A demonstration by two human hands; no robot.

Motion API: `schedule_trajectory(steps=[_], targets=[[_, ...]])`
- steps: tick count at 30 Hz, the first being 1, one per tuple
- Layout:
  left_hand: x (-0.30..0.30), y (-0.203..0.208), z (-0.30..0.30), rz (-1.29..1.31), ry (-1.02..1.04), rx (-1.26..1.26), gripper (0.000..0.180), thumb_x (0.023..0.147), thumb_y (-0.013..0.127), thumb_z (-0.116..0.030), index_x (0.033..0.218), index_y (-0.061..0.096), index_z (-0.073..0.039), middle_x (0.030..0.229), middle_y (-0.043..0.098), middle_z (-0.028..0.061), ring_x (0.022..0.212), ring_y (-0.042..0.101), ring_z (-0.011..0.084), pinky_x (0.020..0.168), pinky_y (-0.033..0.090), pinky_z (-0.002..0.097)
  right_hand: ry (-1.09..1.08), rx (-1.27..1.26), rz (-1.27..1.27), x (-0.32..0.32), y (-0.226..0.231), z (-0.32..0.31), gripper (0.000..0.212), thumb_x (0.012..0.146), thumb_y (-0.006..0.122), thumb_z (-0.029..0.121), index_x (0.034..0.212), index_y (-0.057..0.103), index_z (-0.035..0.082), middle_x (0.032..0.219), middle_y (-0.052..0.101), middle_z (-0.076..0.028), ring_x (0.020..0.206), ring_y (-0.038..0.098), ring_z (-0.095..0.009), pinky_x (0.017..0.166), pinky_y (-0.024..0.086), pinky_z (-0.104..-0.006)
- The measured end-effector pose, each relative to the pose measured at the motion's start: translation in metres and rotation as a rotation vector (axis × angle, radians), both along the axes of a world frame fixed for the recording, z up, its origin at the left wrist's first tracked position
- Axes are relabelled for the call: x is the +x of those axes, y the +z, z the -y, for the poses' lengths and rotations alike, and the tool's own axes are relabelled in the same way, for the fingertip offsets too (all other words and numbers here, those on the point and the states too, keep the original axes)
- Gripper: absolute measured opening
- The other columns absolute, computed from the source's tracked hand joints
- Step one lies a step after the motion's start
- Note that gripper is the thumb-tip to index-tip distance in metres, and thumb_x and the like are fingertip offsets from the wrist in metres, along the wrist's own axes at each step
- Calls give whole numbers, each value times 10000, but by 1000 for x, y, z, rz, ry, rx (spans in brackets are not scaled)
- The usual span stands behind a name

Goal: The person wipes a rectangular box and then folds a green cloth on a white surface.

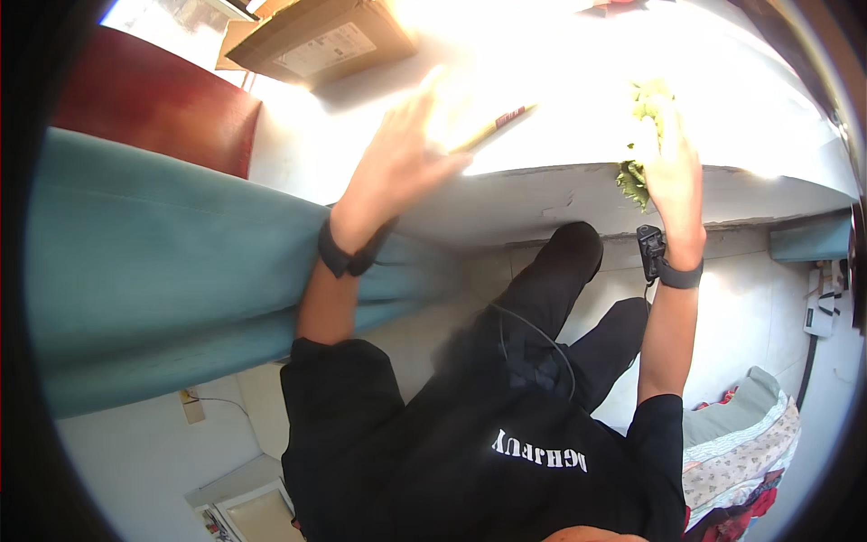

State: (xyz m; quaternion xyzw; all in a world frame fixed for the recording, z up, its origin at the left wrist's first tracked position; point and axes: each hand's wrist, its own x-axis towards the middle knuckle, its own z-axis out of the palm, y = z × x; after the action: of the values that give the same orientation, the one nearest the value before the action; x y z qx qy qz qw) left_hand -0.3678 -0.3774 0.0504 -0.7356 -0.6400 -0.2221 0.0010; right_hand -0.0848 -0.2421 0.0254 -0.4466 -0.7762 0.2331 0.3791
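My left hand (397, 167) is over the bright white ledge, slightly blurred, its thumb spread away from the fingers. Strong glare washes out its fingertips. Just beyond the thumb, a slim yellowish stick-shaped thing (495, 126) with a dark reddish printed band lies at a slant; its near end is close to the thumb, apparently not gripped. Farther right, my right hand (673, 176) is closed on crinkled green leaves (633, 185). Some of the leaves hang below the ledge's front edge, while paler ones stick out past the overexposed fingers. Both wrists wear dark bands.
An open cardboard box (316, 45) rests at the far left of the ledge (578, 135). Blue-green cloth (181, 262) and a dark red panel (163, 104) border the left side. Folded patterned bedding (741, 443) lies at lower right. A thin cable (542, 330) crosses my lap.
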Motion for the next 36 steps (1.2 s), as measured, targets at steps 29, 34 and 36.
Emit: schedule_trajectory(steps=[29, 34, 36], targets=[[2, -32, 28, 513, 5, 207, 732, 712, 799, -171, 1291, 426, 75, 1231, 525, 231, 1053, 590, 327, 909, 467, 376, -207, -51, 221, 20, -5, 8, 305, 928, 492, 161, 1198, 525, 22, 852, 615, -218, 709, 587, -333, 681, 467, -387], [-2, -27, 31, 204, 34, 178, 844, 687, 819, -135, 1359, 346, 53, 1237, 536, 210, 1037, 600, 307, 905, 466, 369, -238, 9, 208, 12, -5, 14, 303, 919, 501, 149, 1180, 533, -3, 882, 624, -205, 721, 584, -332, 703, 469, -384], [-2, -31, 32, 390, 22, 173, 876, 682, 825, -143, 1383, 327, 25, 1232, 543, 203, 1051, 590, 311, 908, 463, 378, -235, 39, 186, 12, -7, 13, 306, 905, 504, 126, 1178, 535, -9, 888, 629, -201, 730, 593, -334, 712, 472, -381]])
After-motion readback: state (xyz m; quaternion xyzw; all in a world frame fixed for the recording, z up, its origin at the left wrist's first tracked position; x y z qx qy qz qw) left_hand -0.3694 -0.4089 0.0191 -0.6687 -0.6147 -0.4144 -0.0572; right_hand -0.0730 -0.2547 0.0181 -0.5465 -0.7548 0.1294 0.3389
